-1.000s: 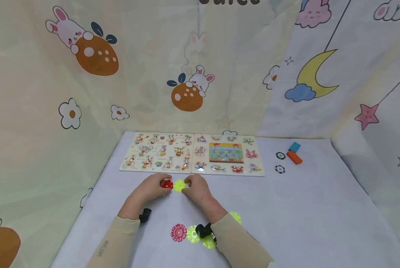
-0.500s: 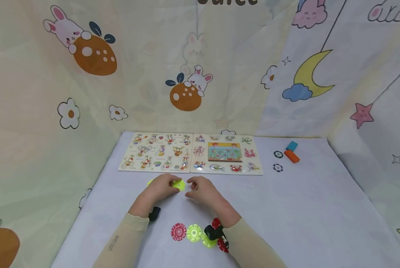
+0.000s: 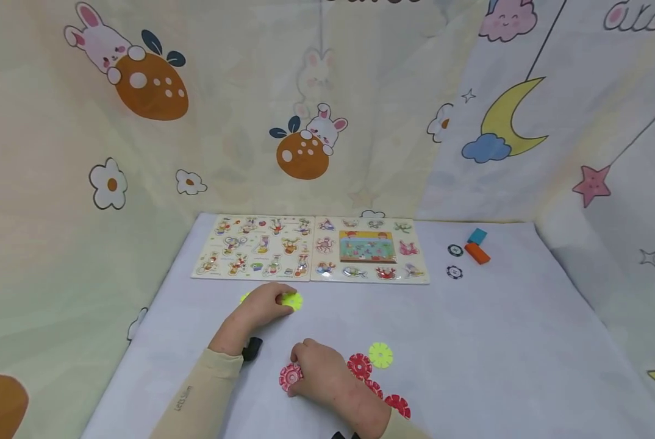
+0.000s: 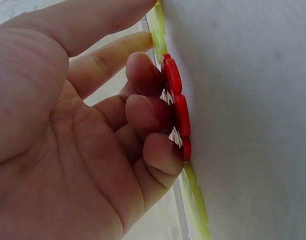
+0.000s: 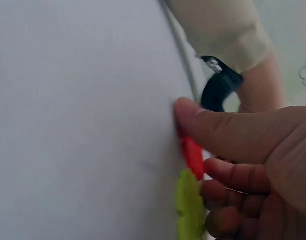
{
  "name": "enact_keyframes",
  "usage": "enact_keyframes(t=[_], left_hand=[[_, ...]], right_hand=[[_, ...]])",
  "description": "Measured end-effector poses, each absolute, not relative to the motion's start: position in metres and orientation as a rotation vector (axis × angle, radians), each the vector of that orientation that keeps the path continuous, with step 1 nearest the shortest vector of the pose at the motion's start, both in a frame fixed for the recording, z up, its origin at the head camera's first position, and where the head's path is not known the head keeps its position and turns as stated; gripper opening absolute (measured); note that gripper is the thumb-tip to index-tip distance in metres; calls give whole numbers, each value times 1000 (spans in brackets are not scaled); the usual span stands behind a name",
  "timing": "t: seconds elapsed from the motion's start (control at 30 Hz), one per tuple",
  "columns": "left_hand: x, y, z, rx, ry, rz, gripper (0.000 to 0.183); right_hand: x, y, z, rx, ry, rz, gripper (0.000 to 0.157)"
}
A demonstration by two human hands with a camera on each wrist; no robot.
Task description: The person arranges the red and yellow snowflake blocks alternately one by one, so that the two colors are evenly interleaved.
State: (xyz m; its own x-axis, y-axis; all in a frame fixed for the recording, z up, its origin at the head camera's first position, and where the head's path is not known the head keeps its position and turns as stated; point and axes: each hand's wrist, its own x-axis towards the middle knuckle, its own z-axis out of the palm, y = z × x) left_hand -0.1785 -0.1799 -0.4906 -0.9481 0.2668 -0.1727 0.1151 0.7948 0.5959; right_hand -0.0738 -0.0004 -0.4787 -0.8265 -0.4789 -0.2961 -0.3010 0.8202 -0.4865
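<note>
At the table's middle, my left hand (image 3: 264, 303) pinches a yellow notched plastic disc (image 3: 294, 301) between thumb and index finger. Its other fingertips press on a red notched disc (image 4: 182, 115), which the hand hides in the head view. A second yellow disc (image 3: 244, 297) peeks out left of the hand. Nearer the body, my right hand (image 3: 327, 375) has thumb and index finger at opposite edges of another red disc (image 3: 291, 377). Beside that disc, under the curled fingers, a yellow disc (image 5: 188, 205) appears in the right wrist view.
Right of my right hand lie a red disc (image 3: 360, 366), a yellow disc (image 3: 380, 355) and more red discs (image 3: 397, 404). Two picture puzzle boards (image 3: 253, 247) line the back edge. Poker chips (image 3: 455, 272), an orange block (image 3: 477, 253) and a blue block (image 3: 477, 236) sit back right.
My left hand has shifted right, from the red disc to the yellow one. The right hand has let go of that yellow disc and come toward the body, onto the near red disc.
</note>
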Motion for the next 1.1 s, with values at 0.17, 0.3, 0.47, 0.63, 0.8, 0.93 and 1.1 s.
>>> enact_keyframes(t=[0.17,0.3,0.47,0.63,0.8,0.93,1.1], left_hand=[[-178,-178,-491,291,2739,890,41],[-177,-177,-494,283,2719,888,40],[-177,-179,-496,292,2730,886,40],[-180,-178,-497,295,2752,880,39],[-180,-177,-497,282,2750,875,39],[-179,-175,-494,281,2744,874,40],[-179,-176,-493,278,2746,860,40]], right_hand=[[-72,-5,-481,-550,2615,-618,44],[-71,1,-476,-498,2527,-810,35],[-85,13,-465,-386,2519,-1073,19],[-119,28,-461,-220,2606,-1175,28],[-150,33,-472,-46,2584,-1250,27],[-164,28,-480,66,2584,-1316,26],[-170,21,-484,100,2587,-1299,39]])
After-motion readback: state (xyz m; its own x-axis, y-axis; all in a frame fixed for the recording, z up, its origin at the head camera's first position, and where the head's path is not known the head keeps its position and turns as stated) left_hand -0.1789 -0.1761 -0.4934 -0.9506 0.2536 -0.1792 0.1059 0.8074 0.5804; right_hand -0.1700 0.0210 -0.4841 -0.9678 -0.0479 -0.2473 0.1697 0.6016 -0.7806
